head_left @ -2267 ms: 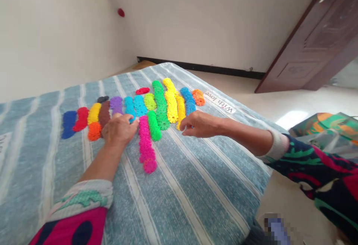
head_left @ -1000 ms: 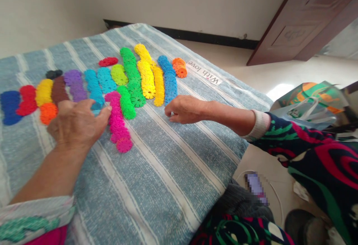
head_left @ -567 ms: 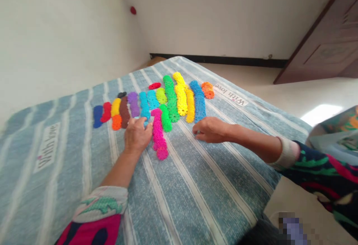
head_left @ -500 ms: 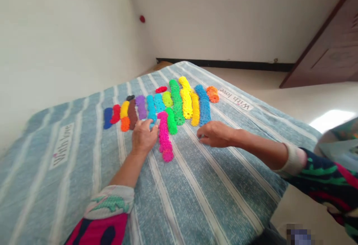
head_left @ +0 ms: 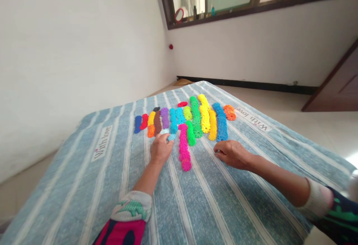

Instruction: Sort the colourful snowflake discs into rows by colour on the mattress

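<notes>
Toothed plastic discs lie overlapped in coloured rows on a striped cloth. My left hand (head_left: 161, 148) is at the near side of the rows, its thumb and fingers closed around pale blue discs (head_left: 171, 137) low on the cloth. Just beyond it are a sky-blue row (head_left: 173, 120) and a brown row (head_left: 158, 122). A long pink row (head_left: 184, 148) runs to its right. My right hand (head_left: 233, 153) is curled closed just in front of the blue row (head_left: 220, 122); whatever its fingers hold is hidden.
Green (head_left: 196, 116) and yellow rows (head_left: 204, 114) stand mid-group, with orange discs (head_left: 229, 112) at the right end and dark blue ones (head_left: 138, 124) at the left. The striped cloth (head_left: 218, 207) covers a large surface beside white walls. Beyond are a window sill (head_left: 201, 21) and a door (head_left: 332, 81).
The view has tilted up, showing more window and shifting everything right and down. Pale blue discs now show at my left fingertips. My right hand stays near the blue row.
</notes>
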A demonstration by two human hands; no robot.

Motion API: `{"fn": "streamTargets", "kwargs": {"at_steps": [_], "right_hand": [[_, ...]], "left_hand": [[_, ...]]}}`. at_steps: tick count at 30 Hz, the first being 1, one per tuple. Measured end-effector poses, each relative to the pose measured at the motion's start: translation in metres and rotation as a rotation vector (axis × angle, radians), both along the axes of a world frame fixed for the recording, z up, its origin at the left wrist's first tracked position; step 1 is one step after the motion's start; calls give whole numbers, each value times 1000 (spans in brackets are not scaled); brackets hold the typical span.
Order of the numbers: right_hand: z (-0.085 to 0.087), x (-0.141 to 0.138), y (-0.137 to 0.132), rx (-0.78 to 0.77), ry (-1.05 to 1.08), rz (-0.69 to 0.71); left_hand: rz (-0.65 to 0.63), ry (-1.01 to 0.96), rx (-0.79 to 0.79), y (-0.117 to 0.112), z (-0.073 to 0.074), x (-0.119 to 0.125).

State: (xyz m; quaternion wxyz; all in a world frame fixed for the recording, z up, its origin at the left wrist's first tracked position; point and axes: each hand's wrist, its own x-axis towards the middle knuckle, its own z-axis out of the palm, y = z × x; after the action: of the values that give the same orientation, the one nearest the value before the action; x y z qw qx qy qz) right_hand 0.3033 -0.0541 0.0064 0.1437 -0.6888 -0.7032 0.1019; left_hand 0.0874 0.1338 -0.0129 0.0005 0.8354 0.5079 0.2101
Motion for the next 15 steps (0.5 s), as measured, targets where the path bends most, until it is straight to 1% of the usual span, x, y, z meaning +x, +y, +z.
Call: {"fn": "streamTargets", "kwargs": {"at_steps": [3, 7, 11, 15], "right_hand": [[-6, -6, 0, 33, -3, -45], [-19, -9, 0, 106, 21, -106], [-32, -8, -1, 191, 68, -145], [-41, -8, 0, 252, 60, -172]], "left_hand": [[-6, -4, 9, 0, -3, 2], [-30, -9, 40, -2, -5, 2], [-63, 2, 104, -3, 2, 5], [-134, 50, 181, 4, 12, 13]]}}
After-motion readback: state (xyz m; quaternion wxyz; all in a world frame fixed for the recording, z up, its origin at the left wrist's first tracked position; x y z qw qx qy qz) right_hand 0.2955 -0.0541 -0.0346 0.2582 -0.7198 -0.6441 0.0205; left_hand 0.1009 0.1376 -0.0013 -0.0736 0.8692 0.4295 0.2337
